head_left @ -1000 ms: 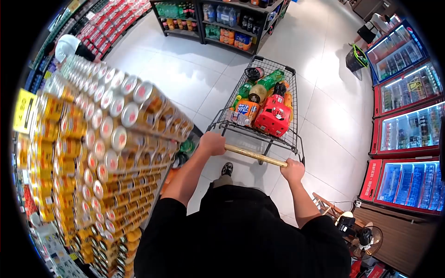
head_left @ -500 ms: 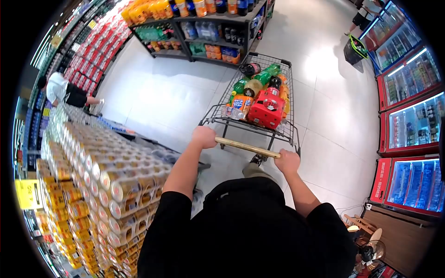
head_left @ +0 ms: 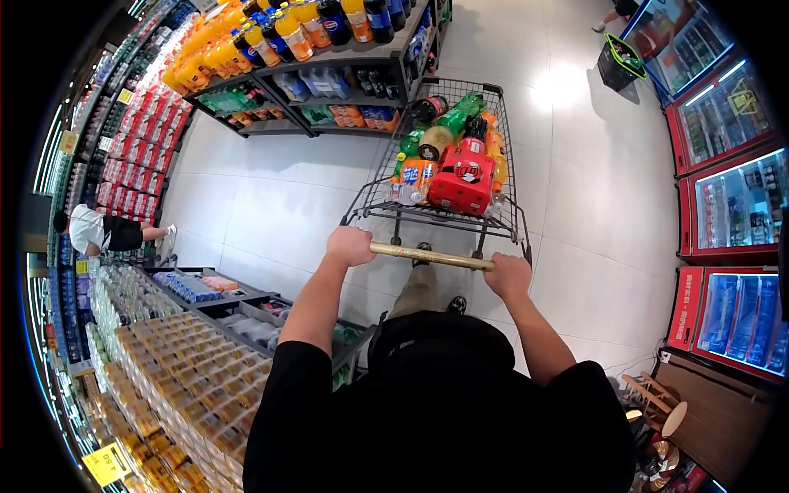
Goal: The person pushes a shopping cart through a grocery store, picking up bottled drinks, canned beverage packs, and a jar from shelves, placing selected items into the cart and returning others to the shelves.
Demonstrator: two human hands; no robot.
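Both of my hands are wrapped round the pale bar handle [head_left: 431, 255] of a wire shopping cart [head_left: 448, 215]. My left hand [head_left: 351, 245] grips its left end, and my right hand [head_left: 508, 276] closes on the right end. Inside the basket, a red multipack [head_left: 463, 177] lies nearest me on the right. Left of it sits an orange pack [head_left: 417, 175]. Behind them lie a green bottle [head_left: 462, 113], a bottle with a tan label [head_left: 435, 143], a dark bottle [head_left: 428, 108] and orange bottles [head_left: 496, 156] along the right side.
A drinks shelf [head_left: 329, 62] stands ahead on the left, close to the cart. Stacked cans [head_left: 189, 361] rise at my left, near a person [head_left: 103, 230]. Red-framed fridges [head_left: 731, 205] line the right. A black and green basket [head_left: 620, 64] stands on the floor ahead.
The cart and I have moved forward, so the drinks shelf is nearer and the can stack has slid back. My feet have changed position; both hands keep their hold on the handle.
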